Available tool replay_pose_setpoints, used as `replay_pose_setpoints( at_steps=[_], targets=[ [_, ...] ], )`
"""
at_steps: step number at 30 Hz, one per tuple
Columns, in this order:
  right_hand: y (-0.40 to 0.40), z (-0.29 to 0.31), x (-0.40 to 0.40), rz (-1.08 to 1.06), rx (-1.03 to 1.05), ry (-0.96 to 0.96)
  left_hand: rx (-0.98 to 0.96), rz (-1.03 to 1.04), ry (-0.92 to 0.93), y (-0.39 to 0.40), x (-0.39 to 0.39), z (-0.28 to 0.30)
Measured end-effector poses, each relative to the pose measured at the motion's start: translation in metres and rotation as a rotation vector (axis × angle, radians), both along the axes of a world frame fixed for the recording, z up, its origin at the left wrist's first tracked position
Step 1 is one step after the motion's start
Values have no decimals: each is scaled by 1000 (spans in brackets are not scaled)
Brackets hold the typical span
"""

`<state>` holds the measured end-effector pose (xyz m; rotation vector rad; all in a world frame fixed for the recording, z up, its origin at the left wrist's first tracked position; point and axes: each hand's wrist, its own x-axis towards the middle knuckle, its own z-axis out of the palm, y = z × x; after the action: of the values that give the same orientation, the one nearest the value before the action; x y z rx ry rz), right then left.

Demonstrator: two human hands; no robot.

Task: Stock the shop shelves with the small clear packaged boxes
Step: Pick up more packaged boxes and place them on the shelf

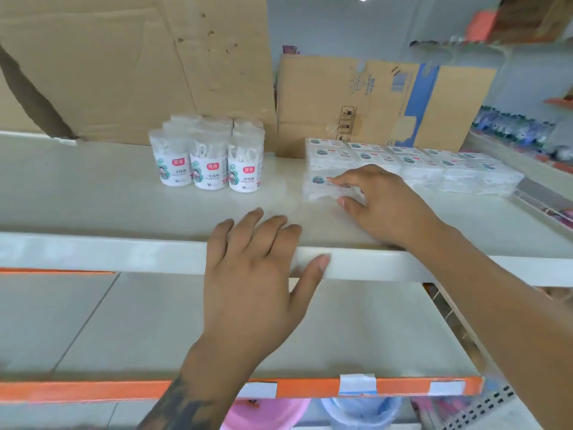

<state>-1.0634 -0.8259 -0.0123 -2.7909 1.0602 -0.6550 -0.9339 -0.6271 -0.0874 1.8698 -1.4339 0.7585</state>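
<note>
Clear plastic, with a small printed label on top, made up the front box (325,187), which lay on the upper shelf (93,193) at the near left end of a block of identical small boxes (434,169). That block ran in tidy rows toward the right, touching one another, likely so the labels faced up and forward for shoppers. The right hand (381,200) rested on the front box, fingers lying over its top and the thumb against its near side, loosely curled round it; by my reading it was seating the box flush with its neighbours, though whether it squeezed or merely steadied I cannot tell. The left hand (257,265) lay flat on the shelf's front lip, fingers straight and slightly spread, thumb over the white edge strip, probably bracing the body while the other arm reached in.

Further left stood a cluster of white labelled tubs (210,159), upright and packed together, well apart from the boxes. What the tubs held looked like thin white sticks, but blur kept that uncertain. Flattened cardboard (372,103) leaned behind both groups. Beneath ran a lower shelf (155,321) with an orange edge.
</note>
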Motion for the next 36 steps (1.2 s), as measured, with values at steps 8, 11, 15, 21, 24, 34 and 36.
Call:
replay_pose_setpoints(
  at_steps=[8, 11, 15, 21, 24, 34, 36],
  targets=[
    [5, 2, -2, -107, -21, 9, -5, 7, 18, 1, 2, -2],
    [6, 2, -1, -107, -21, 8, 16, 24, 17, 2, 2, -1],
    [-2, 0, 0, -93, -5, 19, 37, 48, 12, 3, 0, 0],
    [-7, -2, 1, -54, 11, -1, 85, 60, 8, 4, -1, 4],
    [4, 2, -5, -46, -24, -52, 163, 26, 21, 12, 0, 9],
    [162, -13, 37, 122, -256, -85, 242, 147, 157, 115, 66, 30],
    [201, -24, 62, 132, -267, -79, 262, 190, 121, 156, 94, 29]
  ],
)
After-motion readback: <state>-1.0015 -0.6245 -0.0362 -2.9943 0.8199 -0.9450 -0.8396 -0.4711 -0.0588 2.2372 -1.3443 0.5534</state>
